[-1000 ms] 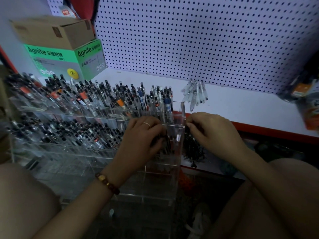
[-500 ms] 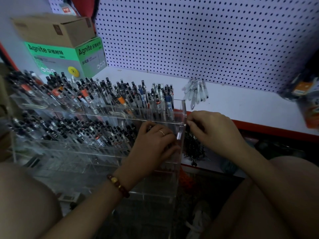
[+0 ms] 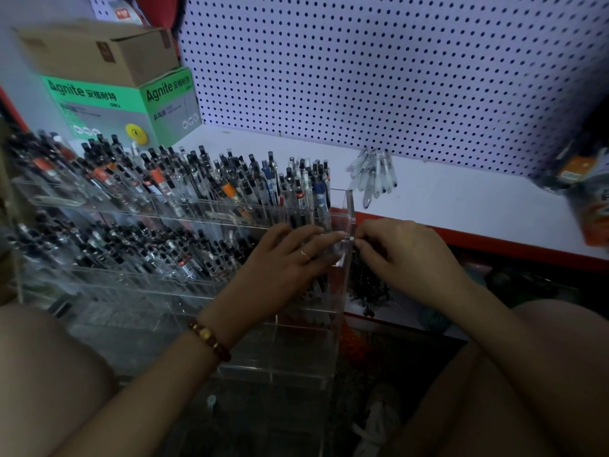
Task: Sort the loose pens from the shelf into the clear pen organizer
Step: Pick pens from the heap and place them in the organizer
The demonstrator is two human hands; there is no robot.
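Observation:
The clear pen organizer (image 3: 350, 206) is a tiered acrylic rack, its upper two tiers packed with upright pens. My left hand (image 3: 283, 268), with a ring and a bead bracelet, lies over the right end of the second tier. Its fingertips reach the organizer's right wall. My right hand (image 3: 405, 258) is just outside that wall, closed on a dark bunch of pens (image 3: 365, 285) that hangs below it. A small pale pen end sits between the fingertips of both hands. Several loose clear pens (image 3: 375, 173) lie on the white shelf (image 3: 461, 199) behind.
A white pegboard (image 3: 395, 77) backs the shelf, which has a red front edge. A green Agnite box (image 3: 131, 107) with a brown carton (image 3: 99, 51) on top stands at the back left. Blurred orange packets (image 3: 590, 199) are at the right. My knees frame the bottom of the view.
My left hand has come out of the second-tier compartment and slid right, stretching its fingers to meet my right hand at the organizer's right wall. My right hand has barely moved.

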